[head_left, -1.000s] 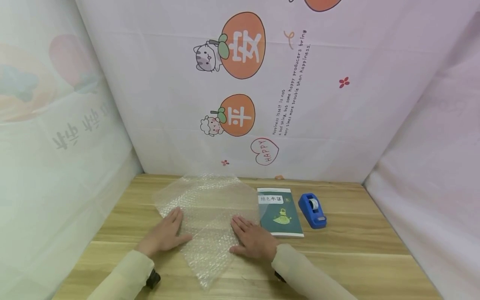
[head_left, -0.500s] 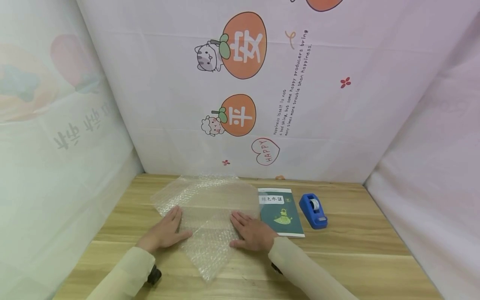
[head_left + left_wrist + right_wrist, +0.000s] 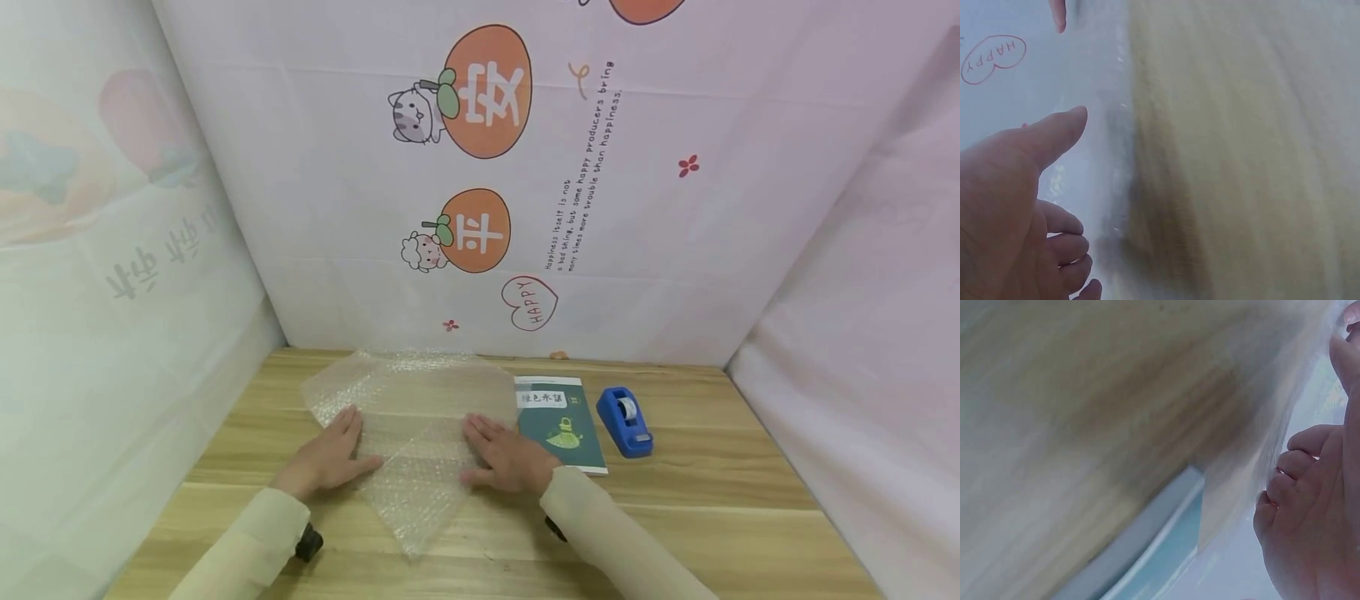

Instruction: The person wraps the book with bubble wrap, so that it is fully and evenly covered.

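A clear sheet of bubble wrap (image 3: pixel 420 392) lies on the wooden table, turned so that one corner points toward the person. My left hand (image 3: pixel 327 458) rests on its left side, fingers stretched forward and thumb out to the right. On the opposite side my right hand (image 3: pixel 510 457) lies with straight fingers on the sheet, thumb pointing left. A dark green booklet (image 3: pixel 564 425) with a white label and a yellow-green leaf drawing lies just beyond the right hand. The sheet's right corner overlaps the booklet's left edge. In the right wrist view a corner of the booklet (image 3: pixel 1169 550) shows beside the hand.
A blue tape dispenser (image 3: pixel 627 423) with a roll of tape stands to the right of the booklet. White printed cloth (image 3: pixel 337 208) hangs behind the table, with more cloth at both sides. Wooden tabletop (image 3: pixel 712 500) extends to the right.
Both hands have slid slightly forward, away from the person, still flat on the bubble wrap. The sheet's near corner has shifted a little away too. Booklet and tape dispenser stay put.
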A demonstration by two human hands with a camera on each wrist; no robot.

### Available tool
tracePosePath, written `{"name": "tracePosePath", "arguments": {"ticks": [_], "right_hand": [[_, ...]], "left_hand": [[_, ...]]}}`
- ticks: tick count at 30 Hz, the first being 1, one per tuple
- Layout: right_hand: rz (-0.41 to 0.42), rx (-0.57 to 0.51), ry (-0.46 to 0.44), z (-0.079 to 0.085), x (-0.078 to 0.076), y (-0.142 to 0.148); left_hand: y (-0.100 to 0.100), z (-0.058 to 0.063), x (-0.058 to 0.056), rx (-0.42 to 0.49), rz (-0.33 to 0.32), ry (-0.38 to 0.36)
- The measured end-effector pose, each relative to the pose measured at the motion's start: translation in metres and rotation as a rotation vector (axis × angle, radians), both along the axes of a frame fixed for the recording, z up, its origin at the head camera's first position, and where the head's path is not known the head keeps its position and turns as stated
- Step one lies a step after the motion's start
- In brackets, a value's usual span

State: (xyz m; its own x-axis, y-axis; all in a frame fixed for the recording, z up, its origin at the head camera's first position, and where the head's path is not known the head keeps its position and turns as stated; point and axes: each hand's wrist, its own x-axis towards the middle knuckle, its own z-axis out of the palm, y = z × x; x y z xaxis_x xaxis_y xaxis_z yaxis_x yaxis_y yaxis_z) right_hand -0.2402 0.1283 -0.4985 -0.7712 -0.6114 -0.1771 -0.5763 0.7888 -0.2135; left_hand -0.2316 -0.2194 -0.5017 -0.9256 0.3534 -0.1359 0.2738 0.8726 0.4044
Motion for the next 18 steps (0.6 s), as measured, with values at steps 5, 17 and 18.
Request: {"name": "tracePosePath", "arguments": {"ticks": [5,17,18], "right_hand": [[-0.040,-0.033,0.009,0.009,0.002,0.016],[-0.219,-0.210,0.032,0.025,0.006,0.081],[-0.242,-0.220,0.044,0.027,0.006,0.086]], "left_hand": [[0.007,0.012,0.003,0.013,-0.055,0.029],[0.070,0.038,0.000,0.176,-0.119,0.062],[0.078,0.039,-0.001,0.195,-0.105,0.067]]}}
